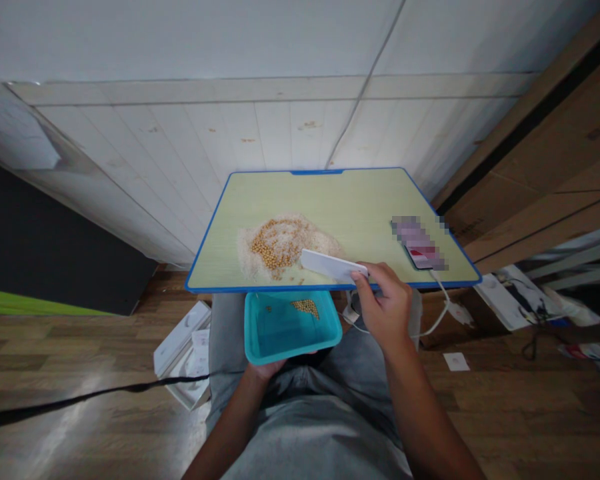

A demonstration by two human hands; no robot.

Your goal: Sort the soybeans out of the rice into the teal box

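Note:
My right hand (385,303) grips one end of a flat white strip (334,266), whose far end reaches the edge of the pile on the table. That pile is white rice-like grains (323,241) with yellow soybeans (270,250) mixed in, mostly on its left side. Just below the table's front edge, my left hand (267,369) supports a teal plastic tub (293,347) from underneath. Most of its fingers are hidden by the tub. A small cluster of soybeans (306,307) lies on the tub's far right side.
The pile sits on a pale green folding table (360,193) with a blue rim. A phone (417,243) with a white cable (443,293) lies at its right. Cardboard boxes (545,153) stand to the right, and an opened white box (185,350) is on the floor at left.

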